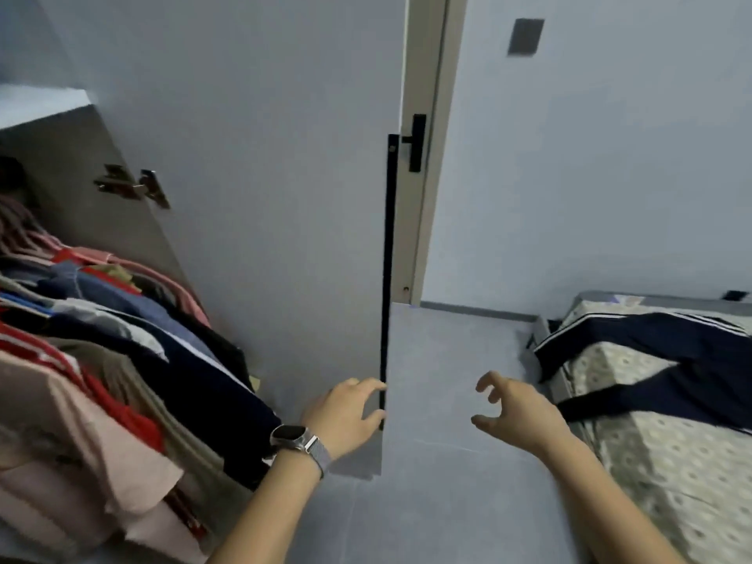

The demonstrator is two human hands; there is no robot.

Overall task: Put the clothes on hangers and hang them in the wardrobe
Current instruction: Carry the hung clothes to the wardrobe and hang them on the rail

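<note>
The wardrobe door (264, 197) stands open, pale grey with a long black handle strip (386, 278) along its edge. My left hand (346, 417), with a watch on the wrist, rests against the door's lower edge, fingertips touching the black strip. My right hand (517, 413) hovers over the floor with loosely curled fingers and holds nothing. Many hung clothes (93, 339) in pink, red, navy and beige fill the wardrobe at the left. A navy garment with white stripes (659, 352) lies spread on the bed at the right. No hanger is visible.
The bed (671, 462) with a patterned cover fills the lower right. A room door (423, 156) with a black lever handle stands behind the wardrobe door. Grey floor tiles (447, 462) lie between wardrobe and bed. A dark switch plate (525, 36) is on the wall.
</note>
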